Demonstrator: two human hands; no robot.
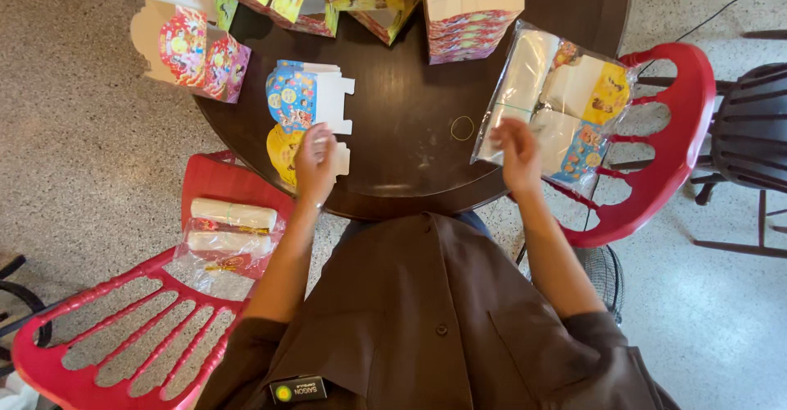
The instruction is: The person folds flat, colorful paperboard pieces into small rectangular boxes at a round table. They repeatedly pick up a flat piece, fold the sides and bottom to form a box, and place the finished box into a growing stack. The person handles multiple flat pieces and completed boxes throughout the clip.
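My left hand (316, 162) rests on a stack of flat, colourful cardboard box blanks (297, 107) at the near left of the round dark table (402, 131), fingers curled on the top yellow blank. My right hand (518, 154) hovers with fingers apart at the near edge of a clear plastic bag (557, 102) holding more printed blanks, touching or just above it. A rubber band (462, 128) lies on the table between my hands.
Several folded colourful boxes (197, 49) stand along the far side of the table. A red plastic chair (123, 328) at left holds wrapped packets (234, 213). Another red chair (672, 131) stands at right, with a dark chair (750, 131) beyond it.
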